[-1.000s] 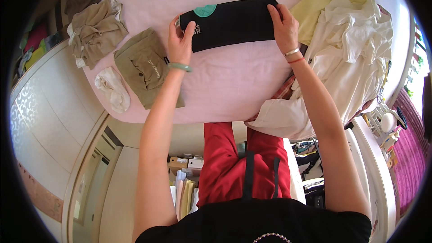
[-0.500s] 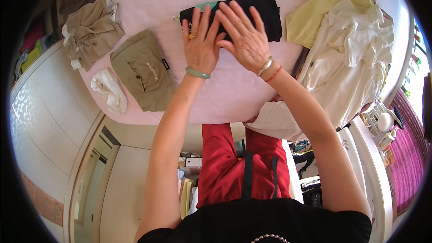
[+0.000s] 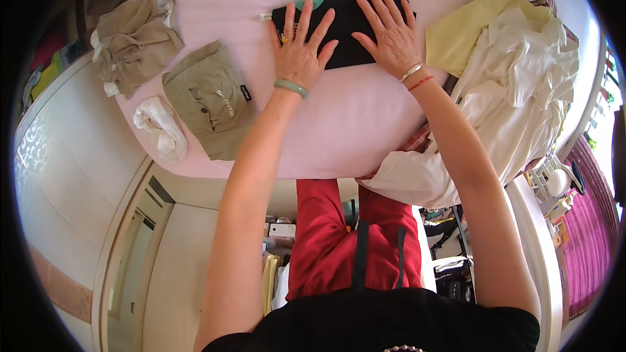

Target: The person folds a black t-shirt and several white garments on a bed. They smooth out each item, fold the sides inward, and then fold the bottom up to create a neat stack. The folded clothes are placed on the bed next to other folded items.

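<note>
A black folded garment (image 3: 345, 31) with a green patch lies flat on the pink bed sheet (image 3: 345, 124). My left hand (image 3: 301, 42) rests palm down on its left part, fingers spread. On its right end lies my right hand (image 3: 393, 36), also flat with the fingers apart. A small pale tag pokes out at the garment's left edge. Parts of the cloth are hidden beneath both hands. To the left of my left forearm is a folded olive-green garment (image 3: 208, 101) with a button and a small dark label.
A crumpled beige garment (image 3: 137, 42) and a small white cloth (image 3: 160, 129) lie at the left. On the right, a loose heap holds white clothing (image 3: 515, 85) and a yellow cloth (image 3: 463, 32). The bed's near edge runs in front of my red trousers (image 3: 352, 248).
My hands have moved apart: the right slid rightward to the garment's right end, while the left shifted slightly right. More of the black cloth shows between them.
</note>
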The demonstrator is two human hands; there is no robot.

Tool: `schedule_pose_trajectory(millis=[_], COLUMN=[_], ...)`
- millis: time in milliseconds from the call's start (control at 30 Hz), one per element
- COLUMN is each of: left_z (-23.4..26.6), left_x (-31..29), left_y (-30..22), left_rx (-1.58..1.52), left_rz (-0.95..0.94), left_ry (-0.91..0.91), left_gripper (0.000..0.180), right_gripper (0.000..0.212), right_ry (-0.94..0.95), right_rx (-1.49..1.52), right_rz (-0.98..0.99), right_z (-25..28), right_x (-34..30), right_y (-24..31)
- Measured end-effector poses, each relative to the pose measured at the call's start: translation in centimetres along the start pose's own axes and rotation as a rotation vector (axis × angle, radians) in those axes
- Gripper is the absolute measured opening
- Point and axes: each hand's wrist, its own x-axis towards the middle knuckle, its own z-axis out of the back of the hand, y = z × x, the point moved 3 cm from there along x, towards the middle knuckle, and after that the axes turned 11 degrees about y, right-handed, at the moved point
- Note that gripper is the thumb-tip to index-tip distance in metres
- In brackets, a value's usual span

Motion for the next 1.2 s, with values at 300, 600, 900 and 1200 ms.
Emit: schedule_pose_trajectory(millis=[300,600,900,1200], left_z=[2.7,1.9,1.4,1.6], left_x=[-3.3,0.5,-2.1,-2.2], left_y=[3.7,5.6,3.9,2.9], left_rx=[-0.963,-0.796,-1.186,-1.139], left_rz=[0.546,0.752,0.726,0.681], left_ry=[-0.313,-0.253,-0.303,-0.362], left_gripper=[0.051,0.054,0.047,0.070], right_gripper=[0.063,0.065,0.062,0.071], right_ry=[-0.178,-0.100,-0.151,0.058], right_rx=[0.254,0.026,0.515,0.756], right_rz=[-0.216,-0.228,-0.533,-0.702], right_z=[1.6,-0.1,1.6,1.9], right_x=[-3.9,-2.8,-3.9,-3.1], right_y=[-2.0,-2.5,-2.5,-3.7])
